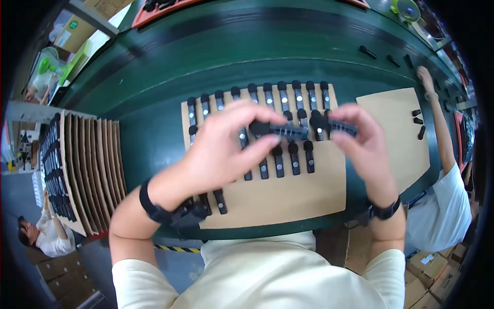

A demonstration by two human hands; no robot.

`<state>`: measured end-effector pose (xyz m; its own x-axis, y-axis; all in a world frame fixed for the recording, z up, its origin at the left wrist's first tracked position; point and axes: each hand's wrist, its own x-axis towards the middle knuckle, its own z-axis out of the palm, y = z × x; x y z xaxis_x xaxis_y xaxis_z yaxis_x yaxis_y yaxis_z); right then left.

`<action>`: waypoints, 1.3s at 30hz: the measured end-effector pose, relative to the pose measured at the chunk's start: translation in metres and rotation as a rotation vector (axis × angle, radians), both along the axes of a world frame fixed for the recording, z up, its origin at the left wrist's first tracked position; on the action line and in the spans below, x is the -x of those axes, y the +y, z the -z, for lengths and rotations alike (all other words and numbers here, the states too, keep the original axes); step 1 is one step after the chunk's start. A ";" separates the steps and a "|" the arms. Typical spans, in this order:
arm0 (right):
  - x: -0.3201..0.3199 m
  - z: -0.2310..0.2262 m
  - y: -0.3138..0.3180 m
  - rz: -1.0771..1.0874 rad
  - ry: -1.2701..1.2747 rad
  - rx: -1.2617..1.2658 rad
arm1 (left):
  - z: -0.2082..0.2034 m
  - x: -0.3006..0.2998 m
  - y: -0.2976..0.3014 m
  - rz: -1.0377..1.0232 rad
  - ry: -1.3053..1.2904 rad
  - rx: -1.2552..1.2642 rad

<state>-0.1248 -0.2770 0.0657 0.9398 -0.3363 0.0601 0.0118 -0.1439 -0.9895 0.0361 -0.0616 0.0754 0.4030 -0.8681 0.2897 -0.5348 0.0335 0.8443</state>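
Note:
My left hand (231,136) pinches a small black clip-on microphone (290,132) between thumb and fingers, its round foam top pointing left. My right hand (365,141) grips another clip-on microphone (343,126), also lying sideways with its dark foam end to the left. Both are held above a brown cardboard sheet (288,201). Rows of similar microphones (297,98) lie on the sheet, foam tops toward the far side. A few more (220,202) lie at its near left, partly hidden by my left wrist. My hands hide some of the middle rows.
The sheet lies on a green table (149,118). At left stands a stack of cardboard sheets (95,170), with microphones on the outermost. Another cardboard sheet (393,134) with a few microphones lies right, near a co-worker's arm (437,113). A red tray (170,11) is at the far edge.

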 end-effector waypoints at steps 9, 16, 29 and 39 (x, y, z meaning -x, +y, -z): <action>0.042 0.030 0.076 -0.130 -0.153 0.026 | 0.032 0.073 0.082 -0.194 0.307 0.046; 0.041 0.029 0.096 -0.144 -0.202 0.162 | 0.045 0.090 0.100 -0.268 0.311 0.124; 0.038 0.030 0.103 -0.152 -0.272 0.297 | 0.049 0.088 0.109 -0.273 0.276 0.165; 0.036 0.033 0.103 -0.164 -0.266 0.289 | 0.051 0.083 0.109 -0.234 0.225 0.163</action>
<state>-0.1606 -0.1736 0.0326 0.9184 -0.1178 0.3776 0.3070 -0.3896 -0.8683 -0.0472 0.0476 0.0240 0.6545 -0.6948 0.2981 -0.3450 0.0763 0.9355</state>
